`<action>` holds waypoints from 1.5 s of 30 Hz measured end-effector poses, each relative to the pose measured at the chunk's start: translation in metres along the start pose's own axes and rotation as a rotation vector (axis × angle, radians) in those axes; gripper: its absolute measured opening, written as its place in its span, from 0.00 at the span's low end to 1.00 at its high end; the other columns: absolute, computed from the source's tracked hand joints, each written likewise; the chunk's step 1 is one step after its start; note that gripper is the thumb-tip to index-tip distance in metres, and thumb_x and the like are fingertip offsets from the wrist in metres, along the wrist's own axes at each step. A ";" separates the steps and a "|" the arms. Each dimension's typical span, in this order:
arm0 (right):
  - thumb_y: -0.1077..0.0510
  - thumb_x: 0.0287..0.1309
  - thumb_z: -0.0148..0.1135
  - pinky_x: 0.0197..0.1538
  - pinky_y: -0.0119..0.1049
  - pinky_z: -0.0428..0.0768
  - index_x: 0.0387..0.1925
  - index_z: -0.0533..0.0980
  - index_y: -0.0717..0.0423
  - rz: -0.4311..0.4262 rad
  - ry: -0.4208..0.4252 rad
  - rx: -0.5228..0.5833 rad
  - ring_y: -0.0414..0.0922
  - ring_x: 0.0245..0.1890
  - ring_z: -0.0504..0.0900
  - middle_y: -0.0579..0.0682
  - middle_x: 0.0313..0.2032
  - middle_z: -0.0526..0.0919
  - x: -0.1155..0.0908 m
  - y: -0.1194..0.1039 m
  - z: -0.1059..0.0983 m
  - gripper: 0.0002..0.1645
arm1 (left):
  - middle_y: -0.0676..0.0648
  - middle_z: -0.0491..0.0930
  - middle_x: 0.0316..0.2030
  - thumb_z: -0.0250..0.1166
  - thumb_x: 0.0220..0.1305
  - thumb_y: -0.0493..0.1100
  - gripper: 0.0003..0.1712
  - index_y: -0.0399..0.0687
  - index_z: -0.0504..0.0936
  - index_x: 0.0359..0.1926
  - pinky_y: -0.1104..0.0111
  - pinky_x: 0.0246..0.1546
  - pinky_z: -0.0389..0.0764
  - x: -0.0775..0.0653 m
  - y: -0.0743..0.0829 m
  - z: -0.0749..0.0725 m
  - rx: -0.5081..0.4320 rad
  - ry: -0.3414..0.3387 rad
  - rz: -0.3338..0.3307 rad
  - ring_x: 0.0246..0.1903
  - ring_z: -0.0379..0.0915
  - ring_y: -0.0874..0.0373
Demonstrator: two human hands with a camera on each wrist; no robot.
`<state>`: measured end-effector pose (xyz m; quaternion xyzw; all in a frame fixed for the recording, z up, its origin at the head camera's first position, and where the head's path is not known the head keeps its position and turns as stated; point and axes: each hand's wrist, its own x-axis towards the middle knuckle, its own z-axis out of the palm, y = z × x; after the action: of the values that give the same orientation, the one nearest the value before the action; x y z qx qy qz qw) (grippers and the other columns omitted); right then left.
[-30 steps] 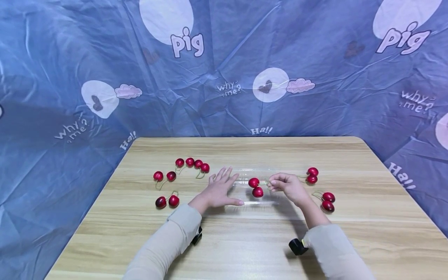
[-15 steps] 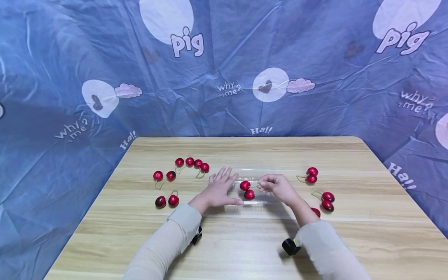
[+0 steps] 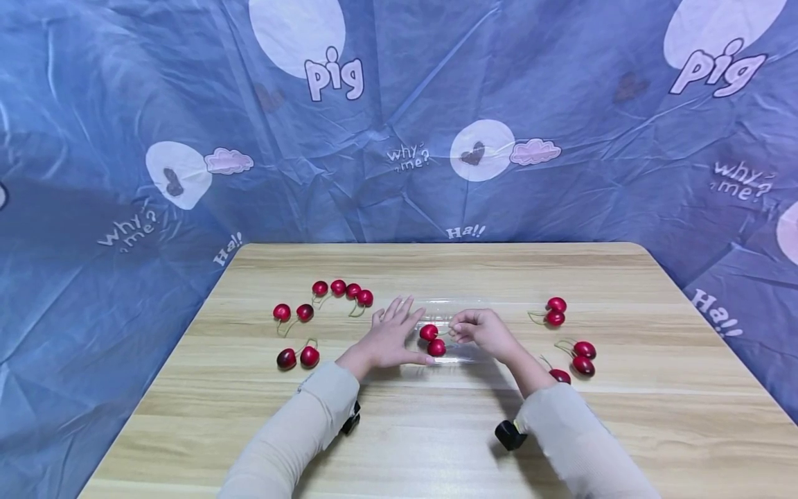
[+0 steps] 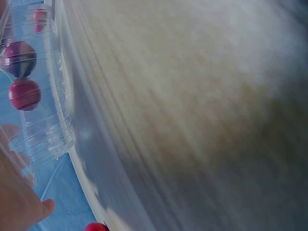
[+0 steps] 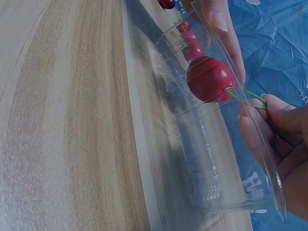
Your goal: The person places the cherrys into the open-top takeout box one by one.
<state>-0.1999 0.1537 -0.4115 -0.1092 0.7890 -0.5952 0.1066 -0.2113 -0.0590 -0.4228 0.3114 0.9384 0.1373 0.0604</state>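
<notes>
My right hand (image 3: 483,333) pinches the green stems of a pair of red cherries (image 3: 429,333) between thumb and index finger. In the right wrist view, those stems (image 5: 255,98) reach over the rim of a clear plastic box (image 5: 199,163) to the fingertips. Within the box's walls, the two cherries (image 4: 25,94) show side by side through the plastic in the left wrist view. At the box's left end lies my left hand (image 3: 393,339), its fingers spread and straight, with the thumb along the near side.
Several cherry pairs lie on the wooden table (image 3: 399,443) to the left, such as one near pair (image 3: 309,357) and one far pair (image 3: 364,299). To the right are more pairs (image 3: 556,318), (image 3: 584,366). Beside the right sleeve, a cherry (image 3: 560,375) is partly hidden.
My right hand has moved left with the cherry pair, toward my left hand, bringing it to the box's left part. A cherry by the right sleeve has come into view. The left hand stays put.
</notes>
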 end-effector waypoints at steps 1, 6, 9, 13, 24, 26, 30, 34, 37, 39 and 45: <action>0.74 0.52 0.49 0.37 0.47 0.76 0.34 0.70 0.80 -0.001 -0.004 0.000 0.54 0.29 0.78 0.62 0.27 0.78 0.001 0.000 0.001 0.08 | 0.42 0.34 0.65 0.48 0.39 0.78 0.58 0.52 0.45 0.66 0.45 0.55 0.40 0.000 0.000 0.000 0.000 -0.001 -0.002 0.63 0.27 0.45; 0.74 0.52 0.48 0.36 0.46 0.76 0.34 0.70 0.80 0.014 -0.023 -0.012 0.59 0.30 0.77 0.63 0.27 0.78 0.003 0.000 0.004 0.08 | 0.42 0.35 0.65 0.46 0.37 0.80 0.59 0.52 0.46 0.66 0.45 0.55 0.40 0.001 0.000 0.000 0.006 0.001 -0.007 0.63 0.27 0.45; 0.74 0.52 0.49 0.35 0.45 0.76 0.33 0.71 0.79 0.023 -0.036 -0.020 0.57 0.29 0.78 0.63 0.27 0.78 0.005 0.001 0.005 0.08 | 0.42 0.35 0.65 0.46 0.37 0.80 0.59 0.51 0.46 0.66 0.45 0.55 0.40 0.001 0.001 0.000 0.008 0.005 -0.007 0.63 0.28 0.45; 0.74 0.52 0.49 0.35 0.45 0.77 0.33 0.71 0.79 0.031 -0.049 -0.023 0.52 0.26 0.78 0.60 0.26 0.78 0.006 0.003 0.007 0.08 | 0.42 0.35 0.65 0.49 0.38 0.78 0.58 0.51 0.46 0.66 0.45 0.55 0.40 0.001 0.001 0.001 0.003 0.004 -0.011 0.63 0.28 0.45; 0.74 0.51 0.47 0.35 0.40 0.77 0.33 0.70 0.79 0.072 -0.091 -0.016 0.47 0.26 0.78 0.61 0.27 0.77 0.010 0.006 0.009 0.08 | 0.42 0.35 0.65 0.51 0.40 0.76 0.57 0.51 0.46 0.66 0.46 0.55 0.40 0.001 0.001 0.001 -0.011 0.001 -0.015 0.63 0.27 0.46; 0.74 0.52 0.48 0.35 0.40 0.77 0.33 0.70 0.79 0.081 -0.098 -0.022 0.47 0.26 0.78 0.60 0.27 0.77 0.011 0.007 0.009 0.08 | 0.42 0.35 0.65 0.51 0.40 0.76 0.57 0.51 0.46 0.66 0.46 0.56 0.40 0.001 0.001 0.001 -0.011 0.001 -0.013 0.63 0.27 0.46; 0.73 0.52 0.49 0.34 0.39 0.77 0.33 0.71 0.78 0.083 -0.112 -0.039 0.47 0.26 0.78 0.62 0.27 0.78 0.011 0.008 0.009 0.08 | 0.42 0.35 0.65 0.49 0.39 0.77 0.58 0.51 0.46 0.66 0.46 0.56 0.41 0.001 0.000 0.002 -0.007 0.000 -0.010 0.63 0.27 0.45; 0.72 0.52 0.50 0.33 0.39 0.78 0.33 0.71 0.78 0.078 -0.132 -0.045 0.47 0.25 0.78 0.64 0.28 0.78 0.012 0.009 0.009 0.09 | 0.42 0.35 0.65 0.48 0.38 0.78 0.58 0.51 0.46 0.66 0.47 0.56 0.41 0.000 0.000 0.001 -0.008 -0.001 -0.008 0.63 0.27 0.46; 0.72 0.52 0.50 0.32 0.38 0.78 0.33 0.71 0.78 0.077 -0.155 -0.051 0.47 0.24 0.78 0.64 0.28 0.78 0.013 0.011 0.009 0.09 | 0.43 0.34 0.65 0.47 0.39 0.78 0.58 0.51 0.46 0.66 0.47 0.56 0.41 0.000 0.000 0.001 -0.004 -0.001 -0.009 0.63 0.27 0.46; 0.72 0.52 0.49 0.32 0.38 0.78 0.33 0.71 0.78 0.080 -0.171 -0.051 0.47 0.24 0.78 0.64 0.28 0.78 0.014 0.011 0.009 0.09 | 0.43 0.34 0.65 0.47 0.39 0.78 0.58 0.52 0.46 0.66 0.48 0.56 0.41 0.000 0.000 0.001 0.000 0.000 -0.011 0.63 0.27 0.47; 0.72 0.53 0.48 0.33 0.38 0.78 0.33 0.71 0.78 0.089 -0.211 -0.041 0.48 0.25 0.79 0.64 0.29 0.78 0.014 0.010 0.009 0.09 | 0.43 0.35 0.65 0.48 0.39 0.78 0.58 0.52 0.46 0.66 0.48 0.56 0.42 0.001 0.000 0.001 0.008 0.001 -0.016 0.63 0.26 0.47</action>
<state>-0.2114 0.1434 -0.4242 -0.1383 0.7895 -0.5586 0.2133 -0.2117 -0.0578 -0.4240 0.3042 0.9413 0.1333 0.0597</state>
